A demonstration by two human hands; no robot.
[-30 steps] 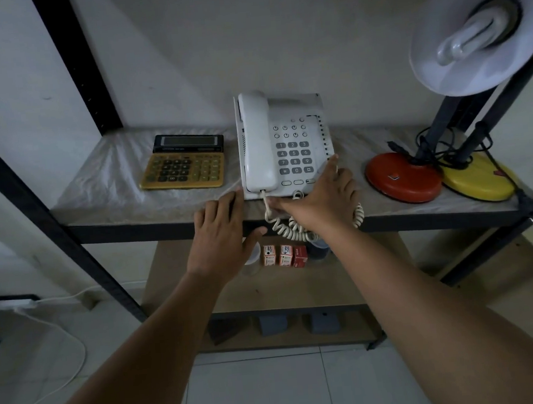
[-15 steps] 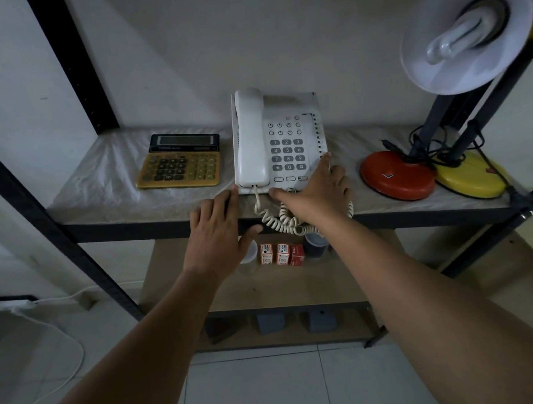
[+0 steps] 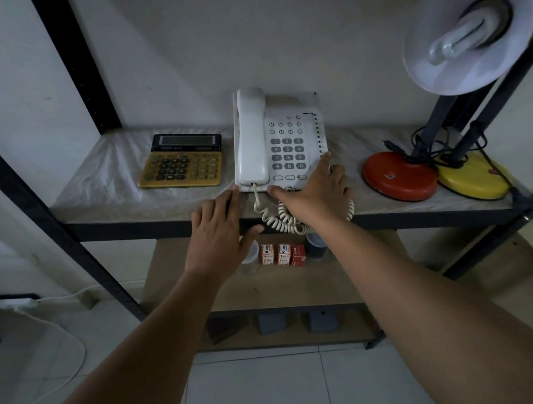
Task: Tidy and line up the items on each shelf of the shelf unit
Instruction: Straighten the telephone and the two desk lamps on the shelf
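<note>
One shelf unit (image 3: 151, 223) carried everything, its top shelf wrapped in clear plastic. Two desk lamps stood at that shelf's right end: one on a red base (image 3: 398, 175), one on a yellow base (image 3: 474, 180), the bases touching. One white telephone (image 3: 280, 139) sat at the middle, set back from the front edge, its coiled cord (image 3: 287, 221) spilling over that edge. One yellow calculator (image 3: 181, 162) lay just left of it. The left hand (image 3: 219, 235), fingers straight, touched the telephone's front-left corner. The right hand (image 3: 317, 192), fingers spread flat, pressed its front-right corner (neither hand gripped anything). Three small boxes (image 3: 283, 254) stood in a row on the shelf below.
</note>
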